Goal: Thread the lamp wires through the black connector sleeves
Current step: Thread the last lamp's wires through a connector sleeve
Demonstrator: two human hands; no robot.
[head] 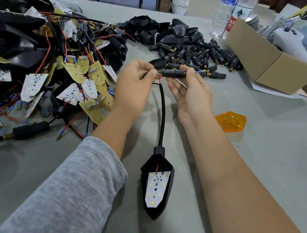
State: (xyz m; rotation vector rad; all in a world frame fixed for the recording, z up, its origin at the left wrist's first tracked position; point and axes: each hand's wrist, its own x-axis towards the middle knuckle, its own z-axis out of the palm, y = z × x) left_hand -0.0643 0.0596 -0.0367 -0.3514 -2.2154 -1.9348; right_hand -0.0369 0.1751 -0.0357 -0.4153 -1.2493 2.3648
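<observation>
Head camera looks down on a grey table point(261, 150) whose middle is the only free stretch: a heap of circuit boards and wires point(44, 66) crowds the left side, a pile of black sleeves point(196, 53) lies just behind the hands, and a cardboard box point(269, 61) with two water bottles point(231, 11) closes off the far right. An orange lens point(230, 121) lies to the right of the right wrist.

Both forearms reach forward and the hands meet above the open strip. Left hand point(135, 86) has its fingers curled, pinching the wires at the near end of a black connector sleeve point(174, 73). Right hand point(192, 94) pinches the sleeve's far end between thumb and forefinger, its other fingers loosely spread, palm turned inward. A red and blue wire tip point(198, 72) pokes out past the right fingers.

From the sleeve a black cable point(162, 113) curves down to the lamp housing point(156, 185), which lies between the forearms with its white LED board facing up.
</observation>
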